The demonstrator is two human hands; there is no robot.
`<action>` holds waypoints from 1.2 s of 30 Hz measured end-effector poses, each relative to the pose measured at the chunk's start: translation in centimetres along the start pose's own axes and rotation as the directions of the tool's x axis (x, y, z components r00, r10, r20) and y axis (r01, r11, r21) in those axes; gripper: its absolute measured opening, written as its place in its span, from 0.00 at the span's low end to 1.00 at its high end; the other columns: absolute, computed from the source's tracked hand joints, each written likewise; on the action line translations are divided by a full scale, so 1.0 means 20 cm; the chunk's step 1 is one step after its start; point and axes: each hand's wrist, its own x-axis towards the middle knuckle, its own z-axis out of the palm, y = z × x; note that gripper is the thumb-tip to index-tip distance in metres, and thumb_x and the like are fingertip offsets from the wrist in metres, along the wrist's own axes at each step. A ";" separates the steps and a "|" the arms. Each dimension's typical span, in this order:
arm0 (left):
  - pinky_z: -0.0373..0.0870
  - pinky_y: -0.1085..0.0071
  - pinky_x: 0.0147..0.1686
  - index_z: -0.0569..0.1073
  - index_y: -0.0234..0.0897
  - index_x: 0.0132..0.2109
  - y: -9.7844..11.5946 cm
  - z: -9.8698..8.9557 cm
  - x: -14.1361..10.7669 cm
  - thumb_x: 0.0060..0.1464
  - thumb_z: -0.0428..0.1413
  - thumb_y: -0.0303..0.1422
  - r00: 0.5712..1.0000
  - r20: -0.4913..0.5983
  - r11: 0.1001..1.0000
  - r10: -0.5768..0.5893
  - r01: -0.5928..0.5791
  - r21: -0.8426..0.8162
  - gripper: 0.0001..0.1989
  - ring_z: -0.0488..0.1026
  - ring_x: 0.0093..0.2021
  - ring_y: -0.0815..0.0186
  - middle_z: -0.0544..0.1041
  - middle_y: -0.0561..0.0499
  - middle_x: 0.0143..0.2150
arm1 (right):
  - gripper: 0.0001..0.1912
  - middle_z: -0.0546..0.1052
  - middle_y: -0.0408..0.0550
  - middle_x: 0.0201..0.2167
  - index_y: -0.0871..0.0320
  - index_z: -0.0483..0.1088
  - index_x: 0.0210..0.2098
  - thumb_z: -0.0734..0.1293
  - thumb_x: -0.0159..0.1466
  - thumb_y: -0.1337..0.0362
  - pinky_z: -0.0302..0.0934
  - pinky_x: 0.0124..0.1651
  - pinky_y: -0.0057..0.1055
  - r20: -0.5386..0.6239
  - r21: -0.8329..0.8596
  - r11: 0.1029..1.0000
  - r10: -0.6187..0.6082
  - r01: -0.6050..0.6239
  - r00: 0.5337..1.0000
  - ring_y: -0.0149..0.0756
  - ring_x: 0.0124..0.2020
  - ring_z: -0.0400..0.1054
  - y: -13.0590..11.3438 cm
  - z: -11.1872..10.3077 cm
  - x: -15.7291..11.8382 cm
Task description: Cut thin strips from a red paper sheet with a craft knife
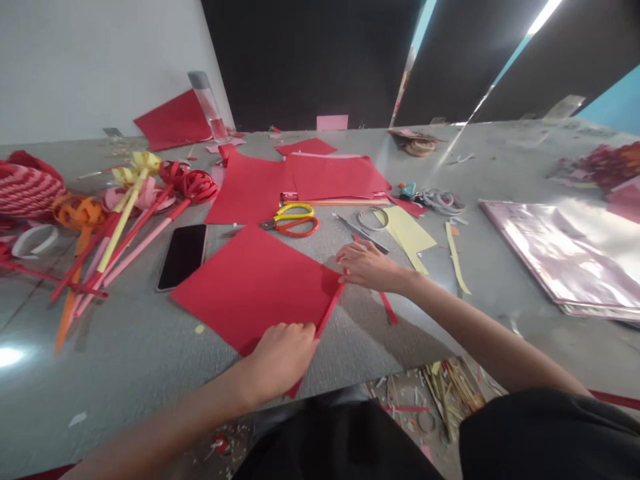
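A red sheet of paper [255,287] lies at a slant on the grey table, its near-right edge turned over in a narrow strip. My left hand [285,353] is closed over the lower part of that edge, with the fingertips partly hidden. At the right corner of the sheet, my right hand [367,265] pinches the paper between thumb and fingers. Just beyond the sheet rest scissors [293,220] with one yellow and one red handle. A craft knife [361,235] and a roll of tape [373,219] lie past my right hand.
To the left are a black phone [183,257] and several paper flowers on rolled stems [135,227]. More red sheets [335,175] are stacked behind. Yellow paper [410,233] lies right of centre, and shiny pink wrapping sheets [565,253] sit far right. A clear bottle [207,107] stands at the back.
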 end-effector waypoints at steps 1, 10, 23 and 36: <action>0.67 0.64 0.29 0.70 0.35 0.36 0.01 0.01 0.01 0.63 0.40 0.33 1.000 -0.020 0.999 0.007 -0.008 -0.037 0.16 0.75 0.33 0.56 0.76 0.45 0.31 | 0.10 0.72 0.49 0.47 0.56 0.70 0.32 0.63 0.63 0.57 0.49 0.55 0.46 0.003 0.005 1.000 -0.008 0.008 1.000 0.42 0.51 0.61 0.02 0.00 0.03; 0.64 0.71 0.24 0.70 0.36 0.26 -0.02 -0.06 0.10 0.62 0.42 0.38 0.997 -0.074 0.959 -0.016 -0.006 -0.282 0.21 0.73 0.23 0.64 0.73 0.51 0.20 | 0.11 0.70 0.47 0.49 0.55 0.70 0.30 0.64 0.61 0.54 0.51 0.56 0.42 -0.016 0.045 0.995 -0.091 0.092 0.996 0.41 0.54 0.59 0.06 0.07 0.19; 0.52 0.56 0.55 0.61 0.35 0.60 -0.27 0.06 0.24 0.61 0.44 0.44 0.887 -0.363 0.952 0.287 -0.306 0.005 0.25 0.56 0.62 0.58 0.64 0.47 0.62 | 0.10 0.74 0.49 0.44 0.56 0.71 0.41 0.58 0.66 0.63 0.58 0.51 0.40 -0.193 0.087 0.993 0.093 -0.078 0.977 0.37 0.47 0.65 -0.02 0.08 0.06; 0.52 0.56 0.56 0.63 0.37 0.59 -0.28 0.08 0.25 0.61 0.44 0.43 0.851 -0.430 0.935 0.302 -0.351 -0.038 0.24 0.58 0.61 0.57 0.67 0.46 0.60 | 0.18 0.71 0.46 0.54 0.54 0.64 0.55 0.58 0.67 0.61 0.59 0.52 0.39 -0.088 0.080 0.993 -0.082 0.089 0.993 0.37 0.57 0.60 -0.11 0.11 -0.12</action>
